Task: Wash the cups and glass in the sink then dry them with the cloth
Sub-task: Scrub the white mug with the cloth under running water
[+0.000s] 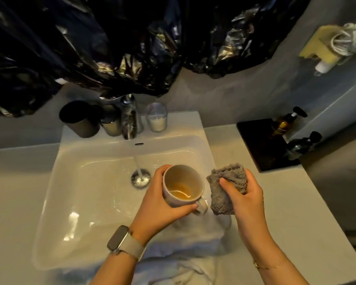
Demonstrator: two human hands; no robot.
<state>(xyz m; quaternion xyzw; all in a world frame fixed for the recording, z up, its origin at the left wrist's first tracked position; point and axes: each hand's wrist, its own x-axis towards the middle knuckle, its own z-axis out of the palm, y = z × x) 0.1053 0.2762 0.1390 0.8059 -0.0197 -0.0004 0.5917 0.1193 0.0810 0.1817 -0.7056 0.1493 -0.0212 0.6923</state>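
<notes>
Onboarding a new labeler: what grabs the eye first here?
The white ceramic mug, brownish liquid inside, gripped by the left hand over the white rectangular sink. Beside it, the right hand holds a grey fluffy cloth. Crumpled black plastic sheeting hangs behind the running chrome tap.

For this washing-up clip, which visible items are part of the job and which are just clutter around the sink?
In use: mug in left hand; grey cloth in right hand; running tap; sink; dark cup.

Lying about: candle jar, pump bottles, black tray, black plastic sheeting.
</notes>
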